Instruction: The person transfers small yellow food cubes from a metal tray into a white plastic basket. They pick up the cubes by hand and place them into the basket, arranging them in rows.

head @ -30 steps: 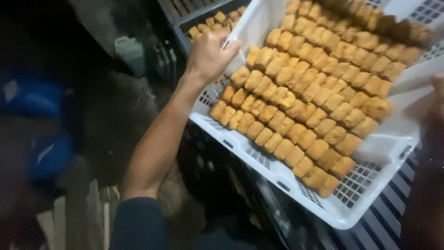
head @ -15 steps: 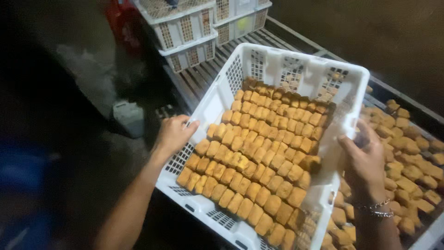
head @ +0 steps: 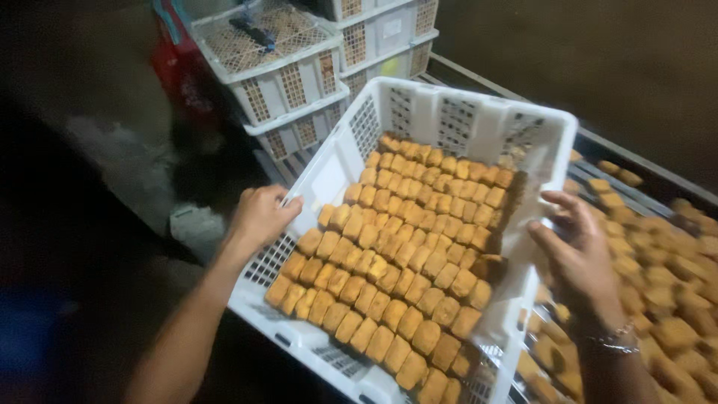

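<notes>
Crate (head: 419, 120), white and perforated, sits tilted between both hands over a dark slatted rack (head: 628, 187), its near end low and its far wall raised. Inside it, golden fried cubes (head: 404, 269) lie in tight rows covering most of the floor; only a bare strip shows along the left wall and the far end, so the crate reads as nearly full and not yet emptied.

The left hand (head: 258, 217) curls over the crate's left rim, fingers pressed together on the edge. The right hand (head: 576, 254), with a bracelet (head: 617, 340) at the wrist, has its fingers spread along the right wall, which looks blurred there.

To the right, loose cubes (head: 673, 284) already lie scattered across the rack, near and far. Far left, a stack of crates (head: 299, 82) stands, the top one apparently without cubes.
</notes>
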